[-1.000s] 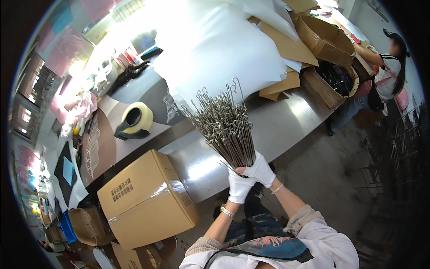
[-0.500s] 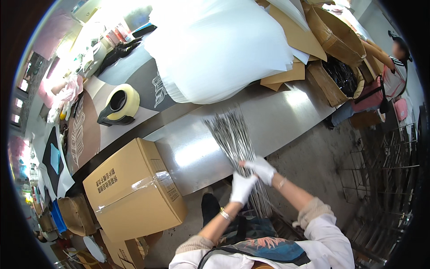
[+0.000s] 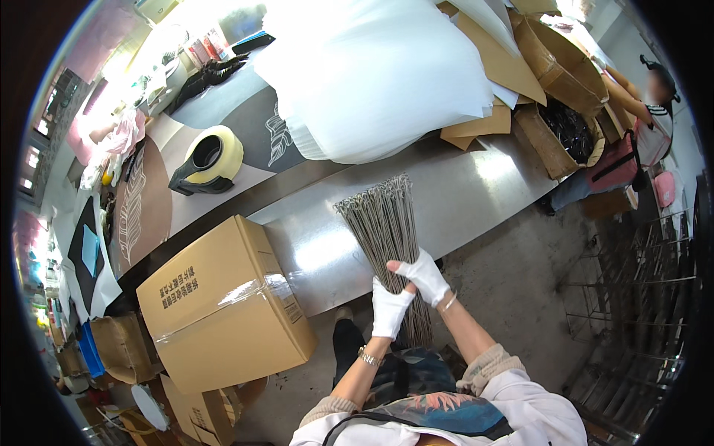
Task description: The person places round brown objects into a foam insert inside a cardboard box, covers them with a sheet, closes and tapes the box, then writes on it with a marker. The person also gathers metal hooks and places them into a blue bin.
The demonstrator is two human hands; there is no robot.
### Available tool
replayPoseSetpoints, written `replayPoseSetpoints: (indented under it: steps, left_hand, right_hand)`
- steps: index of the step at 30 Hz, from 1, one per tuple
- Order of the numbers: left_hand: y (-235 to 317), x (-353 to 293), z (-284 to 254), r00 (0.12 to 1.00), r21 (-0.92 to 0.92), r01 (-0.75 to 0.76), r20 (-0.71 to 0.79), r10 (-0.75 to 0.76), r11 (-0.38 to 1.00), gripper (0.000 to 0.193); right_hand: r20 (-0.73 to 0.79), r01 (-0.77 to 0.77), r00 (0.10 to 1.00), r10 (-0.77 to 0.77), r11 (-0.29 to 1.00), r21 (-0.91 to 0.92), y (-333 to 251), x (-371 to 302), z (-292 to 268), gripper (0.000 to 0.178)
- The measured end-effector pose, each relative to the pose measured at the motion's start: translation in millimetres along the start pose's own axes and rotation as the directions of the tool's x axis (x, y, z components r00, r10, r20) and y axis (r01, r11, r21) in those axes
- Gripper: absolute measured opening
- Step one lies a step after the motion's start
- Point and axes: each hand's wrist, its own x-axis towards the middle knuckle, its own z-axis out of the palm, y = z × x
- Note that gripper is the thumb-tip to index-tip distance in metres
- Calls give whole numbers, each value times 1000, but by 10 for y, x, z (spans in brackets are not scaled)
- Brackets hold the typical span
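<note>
A thick bundle of thin metal wire rods [image 3: 381,227] with small looped ends lies with its far part over the steel tabletop. Its near part reaches past the edge toward my body. My left hand [image 3: 390,311], in a white fingerless-tipped glove, wraps the bundle's left side. On the opposite side my right hand [image 3: 425,277], gloved in white too, grips it a little farther up. Both thumbs lie across the top of the rods, while the fingers beneath are mostly hidden.
A taped cardboard box [image 3: 223,305] stands left of the rods. Beyond the steel table [image 3: 461,189] lie white foam sheets [image 3: 379,82] and a tape dispenser [image 3: 208,160]. Open cartons [image 3: 558,59] and another person [image 3: 647,119] are at far right; dark metal racks [image 3: 632,297] stand nearer.
Both hands have shifted slightly away from my body and closed around the bundle. The rods, blurred before, now look sharper and more evenly gathered. The view has shifted a little.
</note>
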Motion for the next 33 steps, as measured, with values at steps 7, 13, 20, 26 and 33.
replayPoseSetpoints:
  steps: [7, 13, 20, 26, 33]
  left_hand:
    - [1166, 264, -37, 843, 136, -534, 164, 512, 835, 55]
    - [1638, 817, -361, 711, 205, -668, 459, 532, 716, 21]
    - [676, 1258, -667, 892, 268, -418, 299, 338, 868, 76]
    - [772, 869, -538, 865, 112, -468, 259, 429, 876, 70]
    - [734, -553, -795, 901, 55, -137, 422, 101, 989, 63]
  right_hand:
    - [100, 637, 770, -630, 751, -175, -987, 15, 250, 66]
    - [267, 678, 723, -637, 580, -451, -1171, 381, 421, 51]
    - [61, 546, 834, -548, 806, -230, -347, 732, 460, 68]
    - [-85, 506, 852, -517, 854, -125, -465, 393, 595, 48]
    - [-214, 188, 948, -237, 956, -225, -345, -981, 893, 40]
